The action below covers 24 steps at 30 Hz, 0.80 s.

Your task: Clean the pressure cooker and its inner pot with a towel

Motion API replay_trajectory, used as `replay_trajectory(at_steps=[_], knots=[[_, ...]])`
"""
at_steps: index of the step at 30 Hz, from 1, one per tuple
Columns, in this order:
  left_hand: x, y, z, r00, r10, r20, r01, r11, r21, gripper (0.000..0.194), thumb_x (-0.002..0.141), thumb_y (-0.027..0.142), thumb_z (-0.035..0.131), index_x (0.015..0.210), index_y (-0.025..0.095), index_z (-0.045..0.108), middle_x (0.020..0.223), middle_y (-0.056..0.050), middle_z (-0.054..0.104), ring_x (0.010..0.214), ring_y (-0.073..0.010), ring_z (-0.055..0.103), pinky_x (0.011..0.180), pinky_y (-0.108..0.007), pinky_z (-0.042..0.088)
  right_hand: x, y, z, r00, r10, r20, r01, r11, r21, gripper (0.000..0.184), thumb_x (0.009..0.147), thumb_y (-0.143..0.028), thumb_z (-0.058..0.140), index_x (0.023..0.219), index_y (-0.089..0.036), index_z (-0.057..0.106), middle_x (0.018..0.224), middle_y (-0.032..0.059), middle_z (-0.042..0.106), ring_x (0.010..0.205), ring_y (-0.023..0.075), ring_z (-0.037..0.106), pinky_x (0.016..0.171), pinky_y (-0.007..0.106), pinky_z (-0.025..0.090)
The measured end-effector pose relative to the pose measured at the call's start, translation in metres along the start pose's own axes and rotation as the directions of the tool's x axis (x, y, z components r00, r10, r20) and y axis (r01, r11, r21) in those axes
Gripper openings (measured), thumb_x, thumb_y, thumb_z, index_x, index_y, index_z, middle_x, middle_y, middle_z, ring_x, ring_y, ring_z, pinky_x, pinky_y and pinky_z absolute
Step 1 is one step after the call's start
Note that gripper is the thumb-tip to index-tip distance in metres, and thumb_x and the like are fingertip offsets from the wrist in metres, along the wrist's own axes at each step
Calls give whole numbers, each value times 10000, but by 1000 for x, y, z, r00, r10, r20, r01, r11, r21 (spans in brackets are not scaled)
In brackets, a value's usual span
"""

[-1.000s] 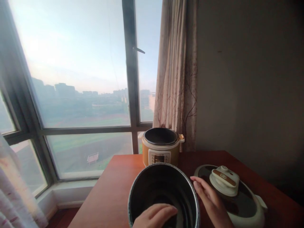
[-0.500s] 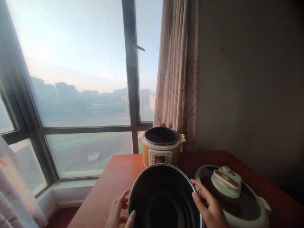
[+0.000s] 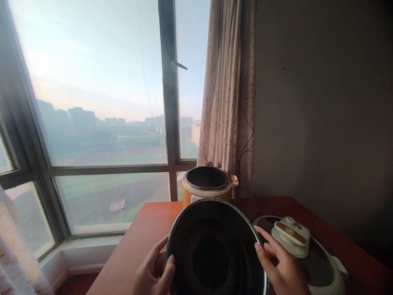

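A dark round inner pot [image 3: 211, 254] is tilted so that its hollow inside faces me. My left hand [image 3: 156, 266] grips its left rim, thumb on the inner side and fingers behind. On the opposite rim, my right hand [image 3: 276, 258] holds it the same way. Just behind the pot stands the orange and cream cooker body [image 3: 208, 184], its top uncovered and dark inside; the pot hides most of its front panel. To the right lies the cooker lid [image 3: 319, 262], cream with a dark top and a raised handle, partly behind my right hand.
All of this is on a reddish-brown table [image 3: 129, 246]. A large window [image 3: 107, 135] fills the left side, with a sheer curtain [image 3: 18, 254] at the lower left. A patterned curtain [image 3: 225, 94] hangs behind the cooker, beside a dark wall [image 3: 316, 123].
The pot has been raised and tipped further toward me, now covering most of the cooker's control panel. My left hand has closed in on the rim, and both hands moved with the pot.
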State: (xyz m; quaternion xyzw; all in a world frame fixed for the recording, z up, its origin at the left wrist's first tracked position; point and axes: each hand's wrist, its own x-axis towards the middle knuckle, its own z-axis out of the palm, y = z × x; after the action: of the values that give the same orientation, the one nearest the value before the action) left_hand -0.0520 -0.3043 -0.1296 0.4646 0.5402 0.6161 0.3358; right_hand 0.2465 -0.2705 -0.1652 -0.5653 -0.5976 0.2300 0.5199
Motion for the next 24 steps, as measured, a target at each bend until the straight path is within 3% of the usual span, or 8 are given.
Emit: replay_trajectory(at_steps=[3, 6, 9, 11, 13, 16, 24], knots=[[34, 43, 5, 995, 102, 11, -102, 994, 26, 612, 678, 542, 740, 1162, 171, 689, 556, 55, 488, 529, -129, 469, 491, -226, 403, 37, -49, -14, 992, -92, -87, 91, 996, -24, 596, 891, -537, 532, 1354, -167, 597, 570, -46, 551, 549, 168, 536, 547, 260, 436], [83, 89, 19, 966, 259, 22, -260, 962, 87, 612, 699, 465, 690, 1203, 120, 651, 536, 78, 447, 493, -101, 393, 454, -201, 317, 90, -99, -22, 952, -244, -183, 229, 969, -98, 551, 883, -502, 530, 1303, -158, 627, 576, -54, 548, 523, 145, 494, 542, 254, 404], [141, 121, 36, 897, 442, 9, -435, 878, 201, 555, 727, 391, 607, 1196, 100, 663, 525, 80, 446, 482, -100, 385, 460, -205, 304, 151, -130, -21, 881, -414, -231, 359, 900, -246, 503, 865, -424, 523, 1248, -127, 661, 521, -61, 509, 522, 146, 491, 588, 263, 400], [177, 131, 48, 836, 549, 14, -519, 781, 346, 505, 724, 341, 581, 1152, 102, 699, 493, 92, 409, 466, -95, 359, 469, -210, 289, 188, -138, -15, 865, -452, -218, 354, 857, -374, 487, 869, -362, 498, 1260, -114, 650, 551, -35, 566, 572, 164, 547, 649, 273, 423], [209, 131, 59, 809, 588, 21, -542, 731, 415, 511, 723, 315, 566, 1164, 97, 701, 488, 92, 410, 472, -103, 381, 488, -219, 308, 217, -138, -6, 883, -436, -173, 293, 802, -521, 473, 885, -313, 476, 1299, -139, 626, 658, 9, 669, 675, 187, 615, 713, 280, 437], [242, 119, 71, 810, 587, 12, -528, 719, 452, 525, 733, 303, 551, 1190, 87, 692, 508, 85, 430, 509, -115, 431, 533, -228, 348, 247, -129, 9, 908, -395, -137, 235, 753, -614, 456, 894, -276, 476, 1320, -196, 616, 836, 60, 750, 805, 226, 661, 758, 300, 441], [283, 72, 84, 857, 515, 18, -448, 728, 519, 471, 739, 282, 569, 1147, 98, 716, 545, 44, 537, 584, -150, 554, 592, -243, 411, 273, -104, 33, 956, -285, -64, 161, 698, -698, 383, 901, -277, 472, 1222, -238, 677, 920, 88, 763, 830, 245, 666, 683, 292, 404]])
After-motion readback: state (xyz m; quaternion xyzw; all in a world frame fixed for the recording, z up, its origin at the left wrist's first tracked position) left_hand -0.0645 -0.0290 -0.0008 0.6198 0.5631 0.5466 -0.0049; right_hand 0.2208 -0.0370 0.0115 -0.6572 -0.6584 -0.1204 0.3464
